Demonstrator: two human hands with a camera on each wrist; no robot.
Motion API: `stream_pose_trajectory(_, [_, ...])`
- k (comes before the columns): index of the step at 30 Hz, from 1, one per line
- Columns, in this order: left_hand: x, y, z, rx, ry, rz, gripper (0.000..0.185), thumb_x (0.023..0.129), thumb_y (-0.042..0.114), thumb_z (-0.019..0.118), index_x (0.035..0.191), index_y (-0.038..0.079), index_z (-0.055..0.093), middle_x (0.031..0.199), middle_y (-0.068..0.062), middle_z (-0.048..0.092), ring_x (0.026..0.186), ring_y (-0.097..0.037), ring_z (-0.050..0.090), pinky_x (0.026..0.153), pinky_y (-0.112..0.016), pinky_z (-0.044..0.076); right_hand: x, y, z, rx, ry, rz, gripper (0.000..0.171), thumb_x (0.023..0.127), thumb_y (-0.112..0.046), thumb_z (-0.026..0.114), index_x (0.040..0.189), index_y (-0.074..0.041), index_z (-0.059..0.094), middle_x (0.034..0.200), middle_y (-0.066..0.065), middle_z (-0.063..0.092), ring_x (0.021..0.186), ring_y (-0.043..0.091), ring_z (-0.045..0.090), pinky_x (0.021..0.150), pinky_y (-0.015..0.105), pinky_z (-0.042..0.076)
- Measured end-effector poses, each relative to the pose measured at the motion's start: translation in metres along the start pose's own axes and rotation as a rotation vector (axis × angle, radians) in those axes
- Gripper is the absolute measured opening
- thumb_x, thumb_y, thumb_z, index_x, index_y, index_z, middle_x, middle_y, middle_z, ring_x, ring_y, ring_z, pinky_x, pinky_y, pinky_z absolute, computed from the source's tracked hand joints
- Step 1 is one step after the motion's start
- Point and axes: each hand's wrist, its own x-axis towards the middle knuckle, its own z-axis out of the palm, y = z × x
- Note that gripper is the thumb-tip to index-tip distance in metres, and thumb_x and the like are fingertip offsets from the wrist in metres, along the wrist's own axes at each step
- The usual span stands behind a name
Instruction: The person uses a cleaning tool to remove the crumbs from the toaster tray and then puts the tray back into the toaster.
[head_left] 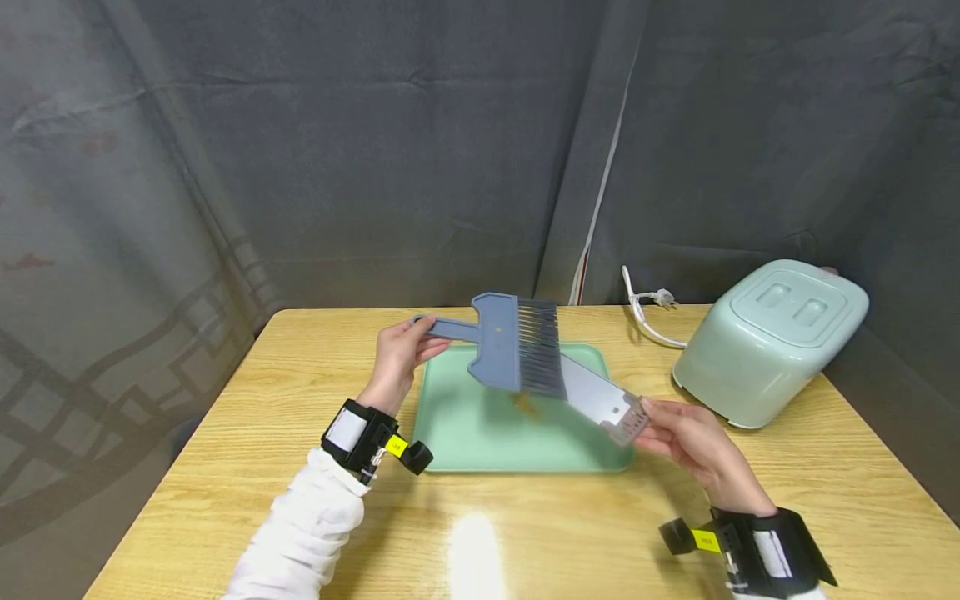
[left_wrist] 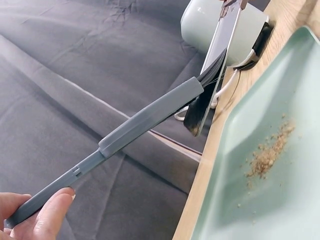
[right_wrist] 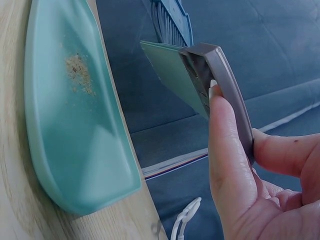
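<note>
My left hand [head_left: 397, 362] grips the handle of a blue-grey brush [head_left: 497, 342] with dark bristles, held above the mint-green tray [head_left: 457, 442]. Its bristles lie against a flat metal crumb tray [head_left: 592, 390], whose grey end my right hand [head_left: 693, 442] pinches between thumb and fingers. In the left wrist view the crumb tray [left_wrist: 220, 37] slopes down and the bristles overlap its lower part. A small heap of brown crumbs [left_wrist: 270, 152] lies on the green tray, below the two tools; the right wrist view shows these crumbs [right_wrist: 78, 72] too.
To the right on the wooden table [head_left: 300, 375] stands a mint-green toaster [head_left: 772, 350], its top slots covered by a lid. Behind it a white cord with a plug [head_left: 663, 297] lies near the back edge. Grey cloth [head_left: 375, 167] hangs behind the table.
</note>
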Motion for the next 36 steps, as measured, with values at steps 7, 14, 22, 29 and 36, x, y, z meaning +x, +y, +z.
stream_pose_trajectory(7, [0.002, 0.001, -0.006, 0.009, 0.031, 0.031, 0.021, 0.105, 0.005, 0.055, 0.105, -0.014, 0.063, 0.067, -0.002, 0.070, 0.061, -0.007, 0.072, 0.068, -0.020, 0.064, 0.001, 0.001, 0.000, 0.010, -0.001, 0.005, 0.029, 0.108, -0.004, 0.046, 0.125, 0.019, 0.047, 0.087, 0.002, 0.072, 0.077, 0.011, 0.073, 0.076, 0.025, 0.065])
stream_pose_trajectory(14, [0.004, 0.001, -0.010, 0.002, 0.053, 0.042, 0.019, 0.105, 0.005, 0.055, 0.102, -0.010, 0.064, 0.066, -0.001, 0.070, 0.061, -0.007, 0.072, 0.069, -0.019, 0.064, 0.001, 0.003, -0.001, 0.008, 0.003, 0.006, 0.023, 0.107, -0.003, 0.047, 0.119, 0.015, 0.053, 0.086, 0.002, 0.072, 0.077, 0.011, 0.073, 0.076, 0.025, 0.065])
stream_pose_trajectory(22, [0.006, 0.002, -0.015, 0.001, 0.064, 0.049, 0.018, 0.105, 0.005, 0.055, 0.101, -0.010, 0.064, 0.066, 0.000, 0.070, 0.061, -0.006, 0.072, 0.069, -0.019, 0.064, 0.000, 0.004, -0.003, 0.029, 0.004, 0.007, 0.017, 0.107, -0.003, 0.048, 0.111, 0.007, 0.060, 0.086, 0.003, 0.073, 0.077, 0.012, 0.074, 0.076, 0.026, 0.065])
stream_pose_trajectory(29, [0.008, 0.002, -0.019, -0.007, 0.086, 0.058, 0.015, 0.104, 0.003, 0.055, 0.097, -0.006, 0.063, 0.063, 0.000, 0.069, 0.059, -0.007, 0.071, 0.068, -0.020, 0.064, 0.000, 0.004, -0.004, 0.037, -0.002, -0.001, 0.018, 0.107, -0.002, 0.047, 0.102, -0.001, 0.065, 0.084, 0.003, 0.074, 0.076, 0.012, 0.074, 0.075, 0.025, 0.065])
stream_pose_trajectory(36, [0.008, 0.004, -0.023, -0.012, 0.095, 0.069, 0.015, 0.104, 0.004, 0.055, 0.098, -0.007, 0.064, 0.064, 0.000, 0.070, 0.061, -0.007, 0.072, 0.069, -0.020, 0.064, 0.000, 0.004, -0.004, 0.047, -0.020, -0.007, 0.021, 0.107, -0.001, 0.046, 0.100, -0.003, 0.066, 0.085, 0.003, 0.074, 0.077, 0.013, 0.074, 0.075, 0.025, 0.065])
